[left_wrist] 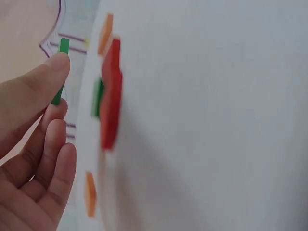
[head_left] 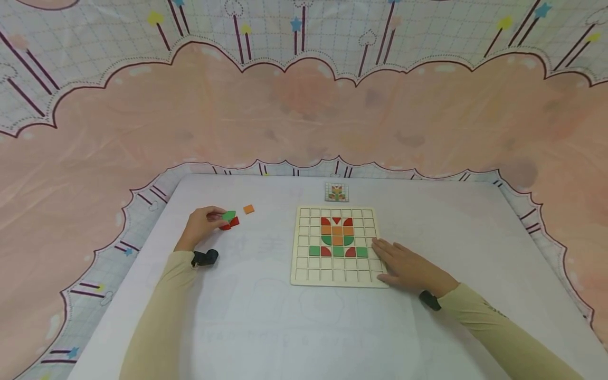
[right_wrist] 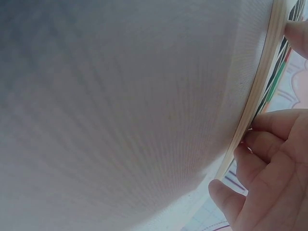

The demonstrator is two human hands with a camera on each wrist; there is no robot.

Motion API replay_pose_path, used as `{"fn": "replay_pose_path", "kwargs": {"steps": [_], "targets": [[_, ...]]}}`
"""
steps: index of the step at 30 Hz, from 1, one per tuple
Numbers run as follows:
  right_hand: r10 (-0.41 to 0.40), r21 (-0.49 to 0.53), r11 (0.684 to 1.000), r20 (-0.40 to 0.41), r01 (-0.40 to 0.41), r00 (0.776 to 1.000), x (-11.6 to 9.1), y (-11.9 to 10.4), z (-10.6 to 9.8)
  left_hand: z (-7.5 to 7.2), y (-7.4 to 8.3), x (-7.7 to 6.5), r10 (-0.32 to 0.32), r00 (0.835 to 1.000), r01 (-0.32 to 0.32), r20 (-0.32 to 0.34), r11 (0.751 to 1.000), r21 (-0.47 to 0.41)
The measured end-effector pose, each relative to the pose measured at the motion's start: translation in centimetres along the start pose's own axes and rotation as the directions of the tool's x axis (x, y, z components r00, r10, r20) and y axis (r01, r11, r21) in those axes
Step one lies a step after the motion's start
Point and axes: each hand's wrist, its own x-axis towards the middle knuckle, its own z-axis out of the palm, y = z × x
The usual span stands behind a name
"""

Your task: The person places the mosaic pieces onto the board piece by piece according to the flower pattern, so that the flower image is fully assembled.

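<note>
Between thumb and fingertips, my left hand pinches a green tile, held raised over the left part of the table. Below it lie red tiles, with another green tile partly hidden behind them. My right hand rests at the right edge of a pale wooden grid board, its fingers and thumb on the rim. Red, orange and green tiles fill some squares of the board, rising from a row of squares into a tulip-like shape at the middle.
Just behind the board lies a small picture card with a coloured pattern on a grid. An orange tile sits to the right of my left hand. A white sheet covers the table, and a patterned cloth hangs behind.
</note>
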Motion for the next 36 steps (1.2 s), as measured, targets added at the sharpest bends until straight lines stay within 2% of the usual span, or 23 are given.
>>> {"fn": "replay_pose_path", "kwargs": {"steps": [4, 7, 11, 15, 21, 28, 33, 36], "targets": [[0.007, 0.002, 1.0, 0.002, -0.007, 1.0, 0.0, 0.0, 0.0, 0.9, 2.0, -0.2, 0.031, 0.999, -0.031, 0.01, 0.999, -0.032], [0.018, 0.004, 1.0, 0.008, -0.018, 1.0, 0.0, 0.0, 0.0, 1.8, 3.6, -0.5, 0.078, 0.997, -0.078, 0.003, 0.996, -0.034], [0.02, 0.006, 1.0, 0.006, -0.02, 1.0, 0.0, 0.0, 0.1, 3.0, 6.0, -1.2, 0.158, 0.987, -0.158, 0.0, 0.987, -0.012], [0.008, 0.006, 1.0, -0.001, -0.008, 1.0, 0.0, 0.0, 0.1, 4.3, 8.1, -1.8, 0.208, 0.978, -0.207, 0.026, 0.978, -0.021], [0.006, 0.009, 1.0, 0.009, -0.006, 1.0, 0.0, 0.0, 0.0, 6.6, 10.5, -2.6, 0.232, 0.97, -0.228, 0.067, 0.972, -0.062], [0.002, 0.014, 1.0, 0.01, -0.002, 1.0, 0.0, 0.0, 0.0, 10.1, 12.6, -3.7, 0.254, 0.958, -0.242, 0.13, 0.965, -0.1], [0.006, 0.014, 1.0, 0.007, -0.006, 1.0, 0.1, 0.1, 0.0, 12.8, 14.1, -4.3, 0.281, 0.937, -0.254, 0.206, 0.956, -0.146], [0.009, 0.014, 1.0, 0.006, -0.009, 1.0, 0.2, 0.2, 0.1, 14.1, 14.8, -4.5, 0.299, 0.923, -0.274, 0.243, 0.952, -0.134]]}}
